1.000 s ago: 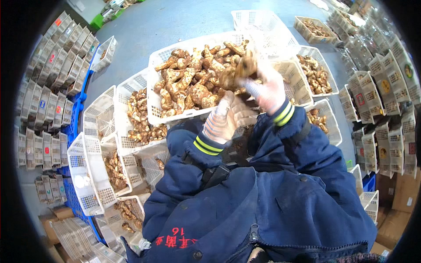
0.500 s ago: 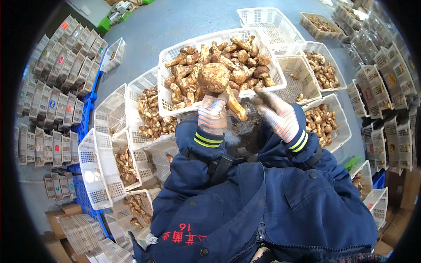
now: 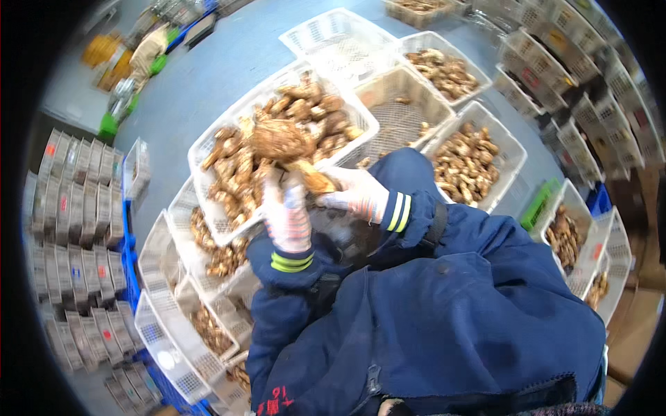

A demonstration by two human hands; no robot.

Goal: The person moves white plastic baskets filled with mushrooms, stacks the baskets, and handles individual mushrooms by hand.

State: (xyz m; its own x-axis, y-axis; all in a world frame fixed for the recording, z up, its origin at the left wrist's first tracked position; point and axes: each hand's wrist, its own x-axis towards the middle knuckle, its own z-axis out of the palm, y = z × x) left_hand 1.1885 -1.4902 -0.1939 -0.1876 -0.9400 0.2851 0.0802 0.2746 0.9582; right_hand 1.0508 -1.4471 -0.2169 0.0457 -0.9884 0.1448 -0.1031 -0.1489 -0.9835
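Jacket point(image 3: 444, 312): one, dark blue, with yellow-striped cuffs. 
Hands: two, in thin striped gloves. Left hand point(image 3: 287, 215): one, fingers closed in under the mushroom's cap. Right hand point(image 3: 357, 194): one, drawn narrow, pinching the end of the stem. 
Large mushroom point(image 3: 281, 140): one, brown, broad-capped, somewhat blurred, held between both hands above the near edge of the heaped basket, stem toward the right hand. 
Heaped basket point(image 3: 366, 123): one, white, piled with mushrooms too many to count. 
Baskets beside it on the right: two of mushrooms, a near basket point(image 3: 510, 165) and a far basket point(image 3: 475, 68); between these and the heap, one brownish basket point(image 3: 378, 89) with a few mushrooms. 
Basket just beyond the heap point(image 3: 340, 43): one, white. 
Basket stacks at the left point(image 3: 76, 180): several, exact count unclear. 
Floor point(image 3: 229, 69): one, blue-grey. 
Yellow bundle point(image 3: 104, 57): one, at the far left, kind unclear.
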